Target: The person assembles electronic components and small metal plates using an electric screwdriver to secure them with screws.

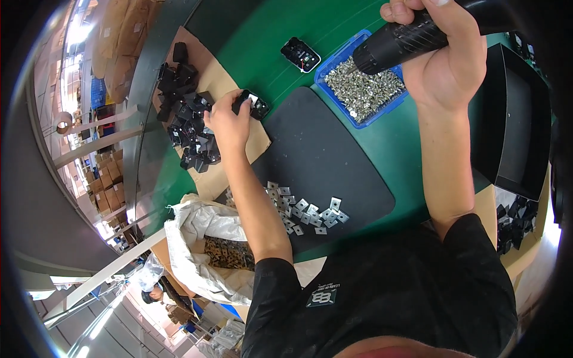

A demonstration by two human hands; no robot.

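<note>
My left hand (231, 123) is closed on a small black plastic housing (258, 106) with something pale inside it, at the far edge of the cardboard sheet. My right hand (449, 70) grips a black electric screwdriver (406, 43). Its tip end points down and left over a blue bin (360, 124) full of small silver screws (364, 89); whether the tip touches the screws I cannot tell. Another black housing with a white rim (301, 55) lies apart on the green table, left of the bin.
A heap of black plastic parts (194, 122) covers the cardboard (222, 83) at left. Square metal plates (310, 213) are scattered on a dark mat (334, 161). Near left stands a white woven sack (191, 227) of small brownish parts. A black box (519, 119) stands at right.
</note>
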